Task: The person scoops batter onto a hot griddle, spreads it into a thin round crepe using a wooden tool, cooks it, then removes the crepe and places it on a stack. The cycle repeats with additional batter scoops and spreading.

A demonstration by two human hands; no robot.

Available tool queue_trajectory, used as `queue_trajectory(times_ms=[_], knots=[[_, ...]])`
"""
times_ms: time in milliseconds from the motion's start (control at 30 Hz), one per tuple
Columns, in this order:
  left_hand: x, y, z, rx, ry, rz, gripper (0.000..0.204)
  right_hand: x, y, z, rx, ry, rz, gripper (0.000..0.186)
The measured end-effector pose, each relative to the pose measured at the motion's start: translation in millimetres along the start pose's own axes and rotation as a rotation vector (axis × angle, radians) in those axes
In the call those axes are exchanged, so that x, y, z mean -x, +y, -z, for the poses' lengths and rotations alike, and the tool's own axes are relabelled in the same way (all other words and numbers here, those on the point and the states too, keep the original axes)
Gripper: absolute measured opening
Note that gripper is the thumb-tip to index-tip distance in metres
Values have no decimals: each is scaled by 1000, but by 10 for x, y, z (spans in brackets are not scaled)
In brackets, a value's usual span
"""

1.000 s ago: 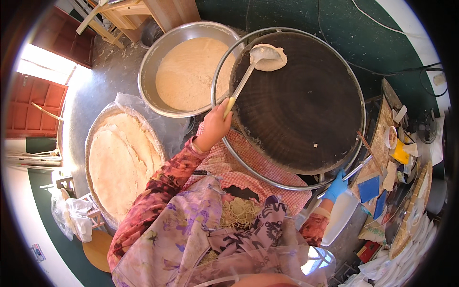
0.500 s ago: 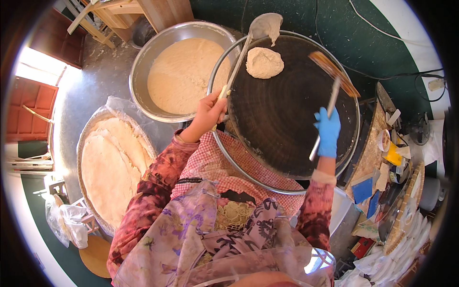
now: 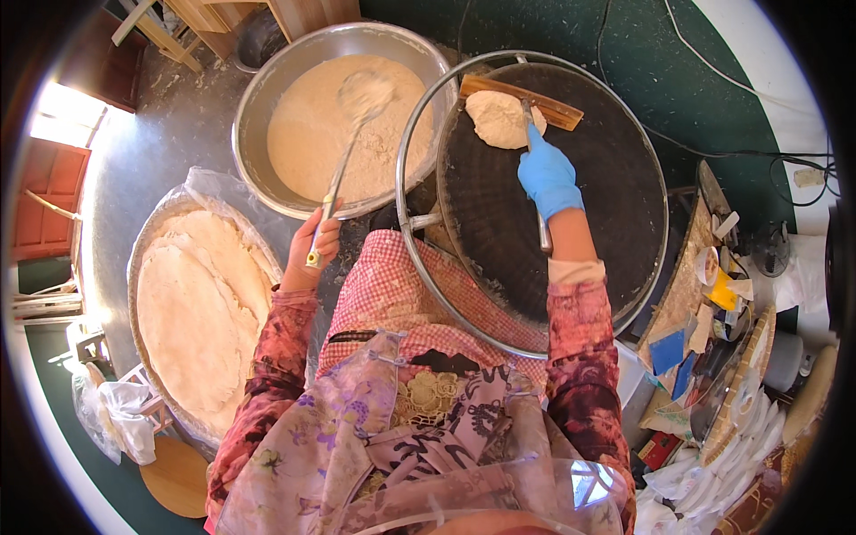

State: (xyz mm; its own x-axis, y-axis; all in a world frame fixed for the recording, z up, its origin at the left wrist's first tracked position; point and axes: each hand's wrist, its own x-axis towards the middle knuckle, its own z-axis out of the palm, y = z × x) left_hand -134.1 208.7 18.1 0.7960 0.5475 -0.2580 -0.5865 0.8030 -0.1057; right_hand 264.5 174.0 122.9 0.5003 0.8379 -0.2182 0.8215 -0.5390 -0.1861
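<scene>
My bare left hand point(image 3: 314, 244) is closed round the handle of a ladle point(image 3: 343, 160). Its batter-smeared bowl is over the pale batter point(image 3: 308, 125) in a wide metal basin point(image 3: 252, 174). In a blue glove, my right hand point(image 3: 547, 174) grips the metal handle of a spreader with a flat wooden blade point(image 3: 560, 112). The blade lies along the far side of a mound of batter point(image 3: 496, 119), close against it or touching; I cannot tell which. That mound sits at the far left of a round black griddle point(image 3: 499, 241), which has a metal ring around it.
Left of me, a large round basket point(image 3: 143, 330) lined with plastic holds stacked thin flatbreads point(image 3: 192, 312). To the right stand a cluttered board with a blue piece point(image 3: 667, 351), a yellow object point(image 3: 720, 291) and white bags point(image 3: 713, 481). Black cables point(image 3: 713, 147) run along the green wall.
The ladle has moved left from above the griddle's edge to over the basin. My right hand has carried the spreader left and away from me to the mound of batter.
</scene>
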Motion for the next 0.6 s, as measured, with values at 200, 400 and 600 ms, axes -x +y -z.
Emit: queue_trajectory(times_ms=[200, 400, 600], knots=[[170, 486, 770, -173, 591, -94, 27, 643, 32, 248, 7, -129, -3, 55], [80, 599, 698, -1685, 865, -180, 33, 331, 13, 104, -164, 0, -62, 52], [-164, -175, 609, -1661, 424, -743, 38, 942, -42, -13, 16, -75, 3, 54]])
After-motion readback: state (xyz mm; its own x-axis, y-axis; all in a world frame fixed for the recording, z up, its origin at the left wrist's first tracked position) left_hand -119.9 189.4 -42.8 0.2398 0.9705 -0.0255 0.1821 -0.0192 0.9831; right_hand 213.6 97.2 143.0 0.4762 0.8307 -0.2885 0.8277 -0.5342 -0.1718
